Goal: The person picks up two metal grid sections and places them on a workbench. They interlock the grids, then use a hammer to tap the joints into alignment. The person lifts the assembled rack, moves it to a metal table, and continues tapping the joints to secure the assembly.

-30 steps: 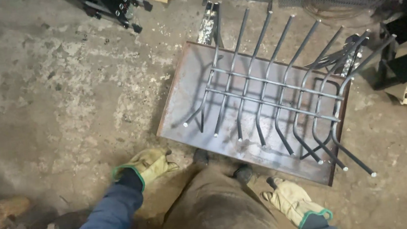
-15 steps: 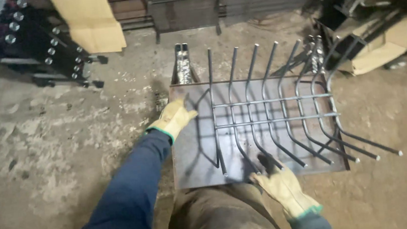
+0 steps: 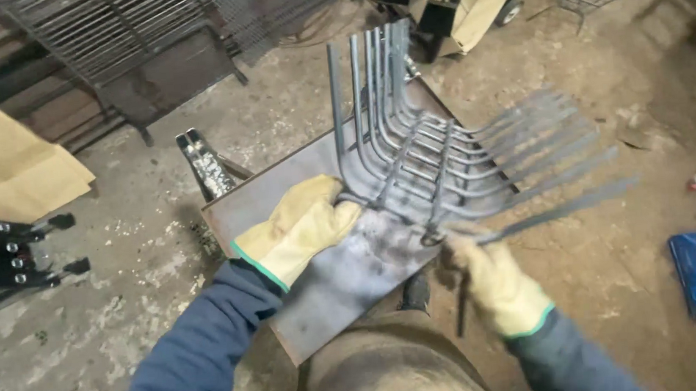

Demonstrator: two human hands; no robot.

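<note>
From the head view, I see the bent-rod steel rack (image 3: 436, 140) tipped up at frame centre over the flat steel plate (image 3: 346, 264) on the concrete floor (image 3: 80, 332). My left hand (image 3: 300, 226), in a yellow glove, is clenched on the rack's lower left corner. My right hand (image 3: 492, 279) grasps its front rod. I judge the blurred right-side prongs could swing loose, and a slipping glove would drop the rack onto my knees.
</note>
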